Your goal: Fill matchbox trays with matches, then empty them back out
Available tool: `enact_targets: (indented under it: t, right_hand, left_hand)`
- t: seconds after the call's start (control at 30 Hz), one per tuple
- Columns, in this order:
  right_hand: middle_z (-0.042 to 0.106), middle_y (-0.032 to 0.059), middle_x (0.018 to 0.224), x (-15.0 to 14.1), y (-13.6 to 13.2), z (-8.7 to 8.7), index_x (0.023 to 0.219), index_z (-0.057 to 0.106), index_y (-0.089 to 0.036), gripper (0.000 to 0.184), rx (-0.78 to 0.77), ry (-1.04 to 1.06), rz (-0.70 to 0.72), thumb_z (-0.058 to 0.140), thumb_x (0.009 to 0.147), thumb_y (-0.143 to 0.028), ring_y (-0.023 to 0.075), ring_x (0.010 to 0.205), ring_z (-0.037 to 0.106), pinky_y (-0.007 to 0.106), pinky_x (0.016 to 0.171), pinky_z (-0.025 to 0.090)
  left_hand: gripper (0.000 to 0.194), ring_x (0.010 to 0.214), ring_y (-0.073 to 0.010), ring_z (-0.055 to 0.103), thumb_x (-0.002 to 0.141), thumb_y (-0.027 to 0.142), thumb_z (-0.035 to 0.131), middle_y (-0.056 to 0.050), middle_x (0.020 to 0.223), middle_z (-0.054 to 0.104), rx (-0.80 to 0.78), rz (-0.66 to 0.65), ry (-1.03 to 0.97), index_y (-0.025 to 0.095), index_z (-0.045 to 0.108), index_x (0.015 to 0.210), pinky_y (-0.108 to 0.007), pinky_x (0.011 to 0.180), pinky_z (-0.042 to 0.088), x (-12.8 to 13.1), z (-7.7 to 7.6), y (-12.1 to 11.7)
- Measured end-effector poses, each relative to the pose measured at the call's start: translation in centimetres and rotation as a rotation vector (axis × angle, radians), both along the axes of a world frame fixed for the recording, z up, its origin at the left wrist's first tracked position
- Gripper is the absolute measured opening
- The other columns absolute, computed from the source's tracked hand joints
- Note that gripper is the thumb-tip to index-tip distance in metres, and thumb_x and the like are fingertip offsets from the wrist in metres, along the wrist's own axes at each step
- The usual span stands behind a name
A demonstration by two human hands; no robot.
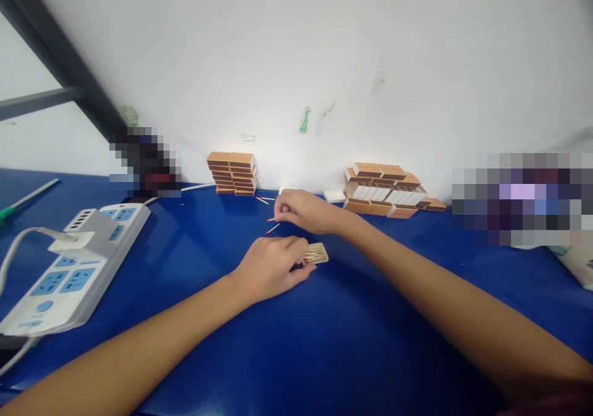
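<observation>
My left hand (273,265) is closed on a small matchbox tray (317,253) filled with matches, their red heads toward my fingers. Just beyond it, my right hand (301,211) pinches a match (271,220), whose red head points left. A loose match (273,228) lies on the blue table between the two hands. Farther back, a few more matches (264,200) lie left of my right hand. A white piece (288,190) shows partly behind that hand. My fingers hide part of the tray.
Matchboxes stand in a stack (231,174) against the wall, with a wider pile (384,191) to the right. Beside that pile lies a white block (334,196). A power strip (74,268) with a plugged-in cable occupies the left of the blue table (352,342).
</observation>
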State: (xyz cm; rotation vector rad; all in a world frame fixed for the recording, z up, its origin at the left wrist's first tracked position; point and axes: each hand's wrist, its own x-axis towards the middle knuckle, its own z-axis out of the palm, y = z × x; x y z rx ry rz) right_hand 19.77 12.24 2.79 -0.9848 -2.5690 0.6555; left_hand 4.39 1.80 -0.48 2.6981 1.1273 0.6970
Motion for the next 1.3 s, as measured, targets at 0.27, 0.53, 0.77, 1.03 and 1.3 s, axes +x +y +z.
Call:
enact_targets:
  t: [0.27, 0.53, 0.77, 1.03, 1.3]
  right_hand:
    - [0.055, 0.002, 0.094, -0.4, -0.7, -2.0, 0.098, 0.066, -0.016, 0.01, 0.015, 0.029, 0.092, 0.068, 0.097, -0.026, 0.0147, 0.083, 0.052, 0.027, 0.076, 0.038]
    - [0.059, 0.0057, 0.1, 3.3, -1.7, 1.0, 0.093, 0.062, -0.016, 0.012, 0.043, 0.009, -0.062, 0.058, 0.101, -0.023, 0.0167, 0.088, 0.056, 0.029, 0.08, 0.041]
    - [0.062, 0.0045, 0.101, 7.4, -6.9, 0.9, 0.097, 0.062, -0.021, 0.015, -0.087, -0.048, -0.123, 0.053, 0.103, -0.031, 0.0158, 0.081, 0.058, 0.029, 0.073, 0.043]
    - [0.063, 0.0004, 0.081, 4.8, -4.7, 1.8, 0.091, 0.069, -0.018, 0.009, 0.002, -0.005, -0.098, 0.064, 0.096, -0.025, 0.0124, 0.07, 0.054, 0.026, 0.066, 0.039]
    - [0.075, 0.0141, 0.107, -4.1, 2.5, -0.1, 0.111, 0.07, -0.013, 0.029, 0.115, -0.228, -0.323, 0.067, 0.097, -0.039, 0.0218, 0.09, 0.067, 0.03, 0.071, 0.043]
  left_hand:
    - [0.025, 0.07, -0.0181, 0.068, 0.096, 0.038, 0.065, 0.001, 0.084, 0.074, 0.048, -0.079, 0.016, 0.022, 0.05, 0.083, -0.033, 0.06, 0.042, 0.3, 0.0, -0.7]
    - [0.034, 0.071, -0.0163, 0.066, 0.088, 0.039, 0.073, 0.003, 0.09, 0.075, -0.186, 0.024, -0.133, 0.023, 0.044, 0.081, -0.029, 0.065, 0.045, 0.0, 0.3, 0.1]
    - [0.041, 0.055, -0.0144, 0.054, 0.081, 0.043, 0.078, 0.008, 0.068, 0.061, -0.238, 0.181, -0.17, 0.025, 0.041, 0.085, -0.027, 0.055, 0.032, -0.2, 0.5, 0.5]
    - [0.038, 0.054, -0.0148, 0.055, 0.081, 0.041, 0.077, 0.008, 0.071, 0.062, -0.232, 0.179, -0.162, 0.026, 0.046, 0.098, -0.028, 0.056, 0.033, -0.1, 0.4, 0.5]
    - [0.036, 0.064, -0.018, 0.064, 0.083, 0.039, 0.075, 0.005, 0.084, 0.071, -0.239, 0.156, -0.153, 0.026, 0.044, 0.093, -0.03, 0.06, 0.037, -0.1, 0.6, 0.4]
